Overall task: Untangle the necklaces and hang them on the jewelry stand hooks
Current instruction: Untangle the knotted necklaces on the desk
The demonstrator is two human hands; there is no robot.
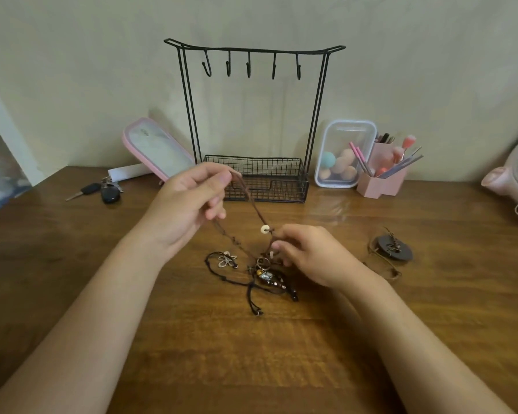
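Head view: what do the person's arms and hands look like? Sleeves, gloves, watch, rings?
Two bare arms, no robot parts. The left forearm and right forearm show no sleeve anywhere in the frame. The left hand and right hand are ungloved. There is no watch or bracelet at either wrist and no rings on the fingers that show. No markings are visible.

Brown cord (255, 209) in left hand (189, 201)
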